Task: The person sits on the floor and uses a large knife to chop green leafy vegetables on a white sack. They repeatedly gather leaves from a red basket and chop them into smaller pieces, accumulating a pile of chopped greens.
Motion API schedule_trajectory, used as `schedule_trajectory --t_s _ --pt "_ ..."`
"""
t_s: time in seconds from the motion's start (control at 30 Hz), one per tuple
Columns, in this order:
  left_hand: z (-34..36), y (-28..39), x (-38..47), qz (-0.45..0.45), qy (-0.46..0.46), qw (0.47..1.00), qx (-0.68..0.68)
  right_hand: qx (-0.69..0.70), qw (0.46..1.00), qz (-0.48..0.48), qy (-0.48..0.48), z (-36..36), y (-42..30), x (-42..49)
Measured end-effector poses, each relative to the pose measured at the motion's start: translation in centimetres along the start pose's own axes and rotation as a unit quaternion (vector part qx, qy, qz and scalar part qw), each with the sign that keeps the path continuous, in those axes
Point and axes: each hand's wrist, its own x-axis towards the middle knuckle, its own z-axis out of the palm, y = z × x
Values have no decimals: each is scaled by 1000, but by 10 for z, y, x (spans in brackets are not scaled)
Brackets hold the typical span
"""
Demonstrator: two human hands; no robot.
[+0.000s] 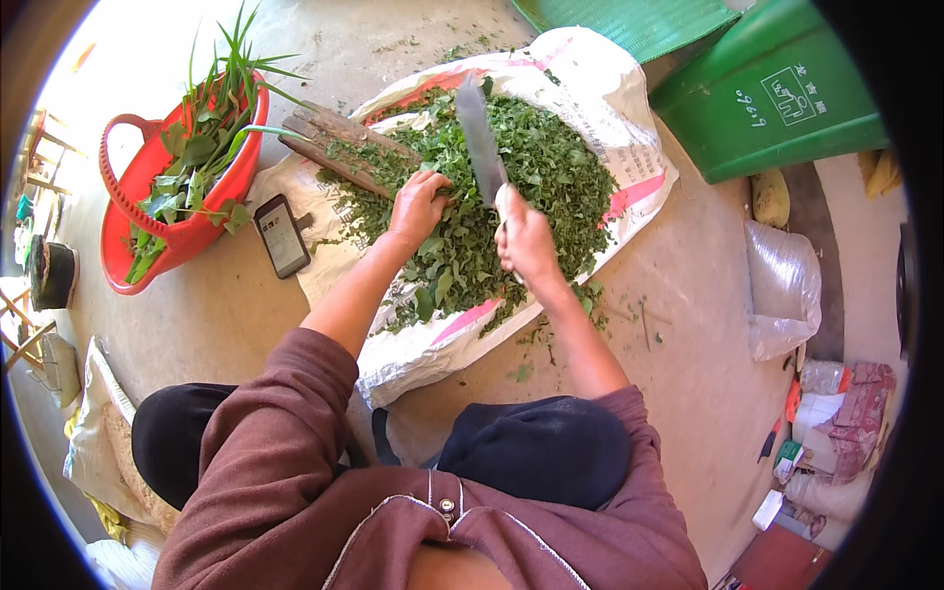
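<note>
Chopped green leaves (568,162) lie heaped on a flattened white woven sack (619,96). Through them runs a wooden board (346,144), its far left end bare and its near part strewn with bits of leaf. My left hand (419,205) presses on a bunch of leaves over the heap, fingers bent around it. In my right hand (525,240) is the pale handle of a wide-bladed knife (479,140), which is raised over the leaves to the right of my left hand. The blade points away from me and is slightly blurred.
A red plastic basket (254,158) of leafy greens stands at the left, with a smartphone (282,236) near it on the sack's edge. A green plastic bin (767,96) lies at the upper right. Clear plastic wrapping (782,287) and a gourd (771,198) lie along the right side.
</note>
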Motion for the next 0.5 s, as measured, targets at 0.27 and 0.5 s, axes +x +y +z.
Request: schedule_trajectory --t_s 0.27,0.5 --pt "10 4 -8 9 30 999 -29 -31 996 -79 28 11 53 8" --pt "1 -9 -13 -33 21 999 -34 49 998 -31 -12 12 -21 -13"
